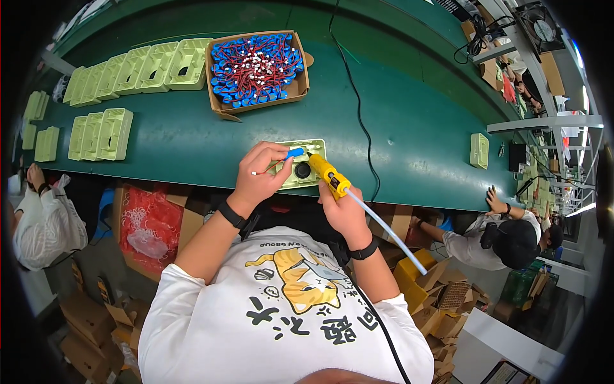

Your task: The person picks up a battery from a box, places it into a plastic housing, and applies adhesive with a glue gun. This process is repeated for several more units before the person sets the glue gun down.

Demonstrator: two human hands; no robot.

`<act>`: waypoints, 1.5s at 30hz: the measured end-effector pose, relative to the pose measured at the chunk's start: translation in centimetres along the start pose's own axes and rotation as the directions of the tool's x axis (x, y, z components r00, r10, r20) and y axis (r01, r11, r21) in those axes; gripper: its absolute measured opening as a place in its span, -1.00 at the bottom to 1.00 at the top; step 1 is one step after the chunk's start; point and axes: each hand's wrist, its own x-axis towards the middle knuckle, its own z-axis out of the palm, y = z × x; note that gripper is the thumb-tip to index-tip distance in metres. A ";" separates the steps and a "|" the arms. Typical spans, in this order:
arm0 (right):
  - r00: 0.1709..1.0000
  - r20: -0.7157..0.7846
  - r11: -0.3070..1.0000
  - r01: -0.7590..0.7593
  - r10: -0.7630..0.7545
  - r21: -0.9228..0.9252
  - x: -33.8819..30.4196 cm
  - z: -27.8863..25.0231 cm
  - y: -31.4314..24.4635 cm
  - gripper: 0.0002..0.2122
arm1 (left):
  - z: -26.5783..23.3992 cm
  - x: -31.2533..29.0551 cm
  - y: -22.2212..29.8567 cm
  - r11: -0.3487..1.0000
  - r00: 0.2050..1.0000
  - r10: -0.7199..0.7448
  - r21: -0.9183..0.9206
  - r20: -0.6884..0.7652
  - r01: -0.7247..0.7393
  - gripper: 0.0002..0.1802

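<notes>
My left hand (pixel 259 171) pinches a small blue cylindrical battery (pixel 295 153) with thin red wires and a white connector hanging toward the left. The battery is held over a pale green plastic housing (pixel 315 146) at the table's front edge. Inside that housing sits a round black part (pixel 302 170). My right hand (pixel 342 208) is wrapped round a yellow glue gun (pixel 327 174), whose nozzle points up and left, close to the battery's right end. A long whitish glue stick (pixel 387 229) sticks out of the gun's back end. Whether the battery touches the housing I cannot tell.
A cardboard box (pixel 306 89) full of blue wired batteries stands behind my hands. Rows of green housings (pixel 153 67) line the left side; a single housing (pixel 479 151) lies far right. A black cable (pixel 359 109) crosses the table (pixel 422 141). Other people sit at both sides.
</notes>
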 end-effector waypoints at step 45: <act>0.976 0.010 0.840 -0.193 0.219 0.508 -2.0 1.3 2.2 -0.67 | -3.4 3.0 0.7 0.886 0.956 0.048 0.430 0.290 -0.175 -0.89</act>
